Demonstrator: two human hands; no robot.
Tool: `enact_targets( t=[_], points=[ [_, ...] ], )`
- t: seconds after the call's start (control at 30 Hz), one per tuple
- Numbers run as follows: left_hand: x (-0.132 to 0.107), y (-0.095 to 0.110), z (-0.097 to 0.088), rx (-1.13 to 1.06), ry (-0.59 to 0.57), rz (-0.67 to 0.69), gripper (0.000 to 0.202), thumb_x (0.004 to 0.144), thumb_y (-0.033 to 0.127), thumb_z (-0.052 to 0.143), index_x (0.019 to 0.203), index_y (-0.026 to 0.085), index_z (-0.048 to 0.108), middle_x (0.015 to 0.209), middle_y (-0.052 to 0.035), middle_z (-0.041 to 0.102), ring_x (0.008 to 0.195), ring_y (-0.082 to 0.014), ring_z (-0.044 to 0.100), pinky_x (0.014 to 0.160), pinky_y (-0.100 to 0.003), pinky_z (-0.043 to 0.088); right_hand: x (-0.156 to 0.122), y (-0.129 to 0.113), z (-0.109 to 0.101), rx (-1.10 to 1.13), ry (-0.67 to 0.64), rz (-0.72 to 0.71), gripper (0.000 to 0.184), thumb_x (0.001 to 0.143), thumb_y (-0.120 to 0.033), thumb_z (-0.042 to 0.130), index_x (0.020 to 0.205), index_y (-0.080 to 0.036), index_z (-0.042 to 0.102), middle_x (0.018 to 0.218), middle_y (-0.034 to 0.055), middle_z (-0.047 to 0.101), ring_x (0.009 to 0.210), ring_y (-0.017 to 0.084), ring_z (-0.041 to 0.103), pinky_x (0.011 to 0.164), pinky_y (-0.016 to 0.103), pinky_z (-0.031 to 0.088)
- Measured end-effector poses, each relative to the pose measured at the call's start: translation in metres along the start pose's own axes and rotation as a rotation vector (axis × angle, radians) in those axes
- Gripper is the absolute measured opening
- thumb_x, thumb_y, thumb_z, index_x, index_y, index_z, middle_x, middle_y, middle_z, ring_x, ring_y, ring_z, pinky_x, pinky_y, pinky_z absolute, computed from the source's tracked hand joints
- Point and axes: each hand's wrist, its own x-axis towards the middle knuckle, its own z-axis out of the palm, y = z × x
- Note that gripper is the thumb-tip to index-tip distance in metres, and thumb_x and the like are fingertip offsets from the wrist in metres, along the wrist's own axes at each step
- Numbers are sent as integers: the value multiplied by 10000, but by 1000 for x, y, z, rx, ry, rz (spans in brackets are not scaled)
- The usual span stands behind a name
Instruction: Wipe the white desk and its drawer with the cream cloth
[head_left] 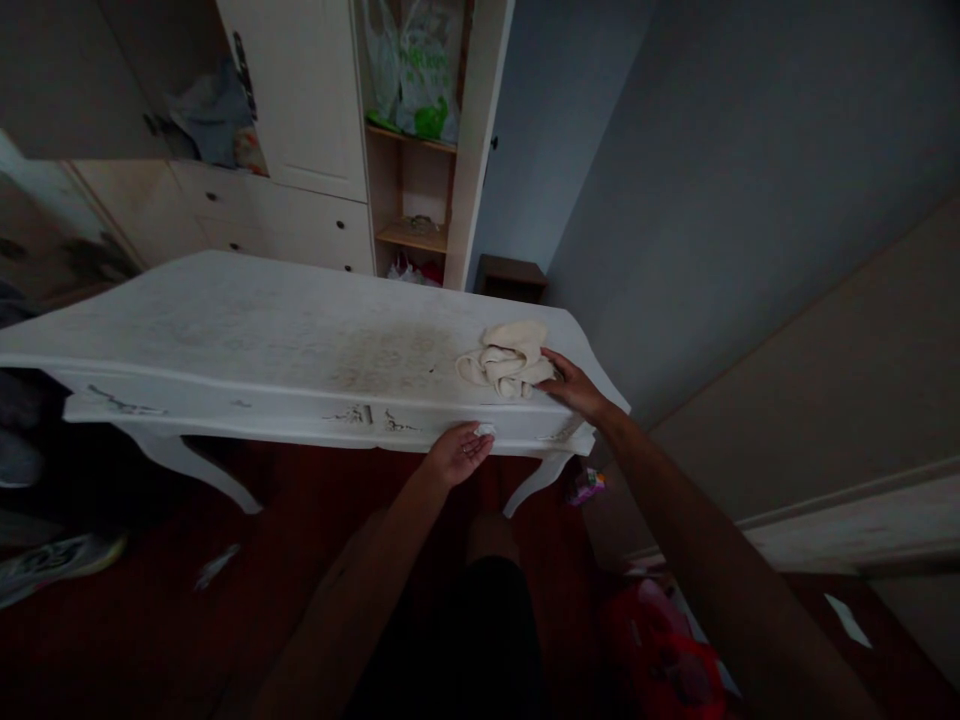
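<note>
A white dressing table with carved drawer fronts stands in front of me, its top stained brown-grey near the middle. My left hand is at the right drawer, fingers curled at its white knob. On the right part of the tabletop lies a crumpled cream cloth. My right hand grips the right edge of this cloth, with the bunched fabric between thumb and fingers. The drawer looks closed.
Behind the table stands a white wardrobe with an open compartment holding plastic bags. A grey wall rises at the right. On the dark red floor are a shoe and a red bag.
</note>
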Motion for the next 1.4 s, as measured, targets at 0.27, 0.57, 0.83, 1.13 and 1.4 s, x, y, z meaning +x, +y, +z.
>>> enact_targets(
  t=[0.27,0.57,0.83,1.13,1.4],
  points=[
    [4,7,5,56,12,-11,54,864,120,559,851,69,571,747,-111,617,731,-169,651,659,-228,560,0,-1,1,3,7,14,789,613,-318,747,1358,-213,510,1424,83,478,1318,249,438,1157,435,248],
    [1,-9,-12,-15,-46,125,127,850,98,475,780,83,580,745,-119,659,724,-173,666,730,-272,560,-2,0,5,11,67,7,767,590,-314,752,1322,-208,549,1410,81,492,1319,260,436,1158,431,250],
    [-53,6,-33,433,-313,279,217,794,244,607,876,56,676,862,-162,709,764,-214,691,787,-354,552,-5,5,5,56,82,-42,665,597,-281,747,1242,-204,606,1324,75,570,1230,253,508,1100,403,331],
    [-80,76,16,909,-374,1071,580,735,444,701,1218,154,564,1170,-126,630,1074,-232,601,921,-406,488,-20,-6,3,177,-147,-48,549,621,-294,802,1150,-219,677,1150,69,677,1045,232,622,948,373,475],
    [-43,64,84,1907,-108,1262,1319,537,717,736,1534,188,52,1583,-209,44,1444,-419,-27,1105,-635,107,-19,-5,0,293,-150,30,1165,569,-279,850,1531,-220,195,970,67,730,901,234,661,788,351,537]
  ],
)
